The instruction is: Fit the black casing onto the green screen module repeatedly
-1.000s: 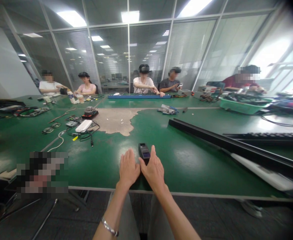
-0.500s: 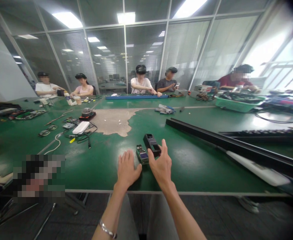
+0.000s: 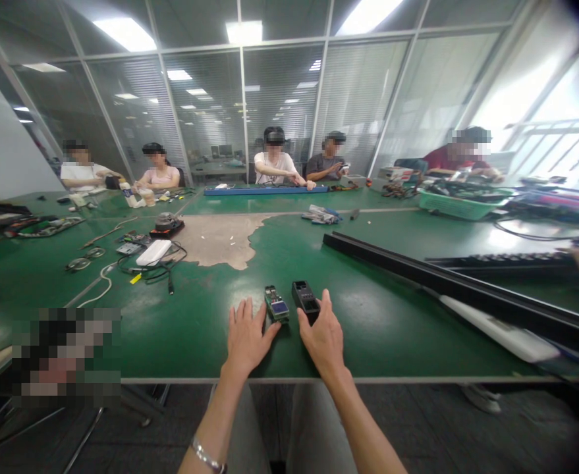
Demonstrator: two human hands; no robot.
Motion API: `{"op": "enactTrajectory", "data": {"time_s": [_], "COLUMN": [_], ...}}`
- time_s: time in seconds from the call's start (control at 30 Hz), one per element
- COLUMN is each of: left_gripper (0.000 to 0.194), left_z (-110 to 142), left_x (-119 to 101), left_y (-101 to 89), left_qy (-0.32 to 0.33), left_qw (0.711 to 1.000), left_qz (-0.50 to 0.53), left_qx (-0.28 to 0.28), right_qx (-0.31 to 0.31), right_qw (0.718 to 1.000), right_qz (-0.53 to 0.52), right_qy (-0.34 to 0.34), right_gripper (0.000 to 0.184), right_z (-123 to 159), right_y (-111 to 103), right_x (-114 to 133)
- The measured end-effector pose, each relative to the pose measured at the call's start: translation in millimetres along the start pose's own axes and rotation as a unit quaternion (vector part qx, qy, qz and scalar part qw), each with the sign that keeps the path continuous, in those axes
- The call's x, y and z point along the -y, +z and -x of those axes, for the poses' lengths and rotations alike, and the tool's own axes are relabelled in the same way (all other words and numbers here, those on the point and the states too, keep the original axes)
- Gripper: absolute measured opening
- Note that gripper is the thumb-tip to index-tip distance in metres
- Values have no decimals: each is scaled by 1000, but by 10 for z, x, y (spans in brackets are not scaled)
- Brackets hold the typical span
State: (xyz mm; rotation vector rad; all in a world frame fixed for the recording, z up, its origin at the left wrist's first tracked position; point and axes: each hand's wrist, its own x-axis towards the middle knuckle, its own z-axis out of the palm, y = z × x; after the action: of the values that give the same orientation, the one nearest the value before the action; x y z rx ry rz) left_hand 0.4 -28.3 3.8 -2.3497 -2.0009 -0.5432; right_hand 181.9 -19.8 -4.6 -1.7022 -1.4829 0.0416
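A small green circuit board (image 3: 277,307) with a little screen lies on the table before me. My left hand (image 3: 248,334) rests flat and open to its left, fingers spread, the thumb close to the board's lower edge. Just right of the board is a black plastic casing (image 3: 305,295) with cut-outs in its face. Around the casing's lower end, my right hand (image 3: 323,334) has its thumb on the left and fingers on the right; part of that end is hidden by the hand.
Long black rails (image 3: 417,270) and a white bar (image 3: 496,329) lie to the right. On the left are a white box (image 3: 154,253) with cables and a speaker-like part (image 3: 166,226). A green basket (image 3: 462,204) stands back right. Several people sit around the table, one holding a blue bar (image 3: 264,191).
My right hand has lowered the black casing toward me and slightly right, so it now sits beside the circuit board with a gap between them. My left hand has shifted slightly left.
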Motion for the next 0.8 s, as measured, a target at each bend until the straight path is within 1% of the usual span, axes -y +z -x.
{"op": "enactTrajectory", "data": {"time_s": [0.17, 0.27, 0.4, 0.67, 0.8], "left_gripper": [59, 56, 54, 52, 53], "left_z": [-7, -12, -16, -16, -6], "left_x": [0, -1, -3, 2, 8], "left_y": [0, 0, -5, -2, 4], "left_qy": [3, 3, 4, 1, 2], "left_qw": [1000, 1000, 1000, 1000, 1000], "left_qz": [-4, -1, 1, 0, 2], "left_qx": [2, 1, 6, 2, -2], "right_qx": [-2, -5, -25, -2, 2], "right_qw": [999, 999, 998, 997, 999], "right_qz": [40, 40, 34, 61, 45], "right_qy": [-22, -32, -46, -41, -18], "right_gripper": [77, 79, 82, 70, 71], "right_z": [22, 21, 13, 20, 5], "right_y": [39, 44, 34, 25, -18], "right_x": [-20, -36, -37, -28, 19]}}
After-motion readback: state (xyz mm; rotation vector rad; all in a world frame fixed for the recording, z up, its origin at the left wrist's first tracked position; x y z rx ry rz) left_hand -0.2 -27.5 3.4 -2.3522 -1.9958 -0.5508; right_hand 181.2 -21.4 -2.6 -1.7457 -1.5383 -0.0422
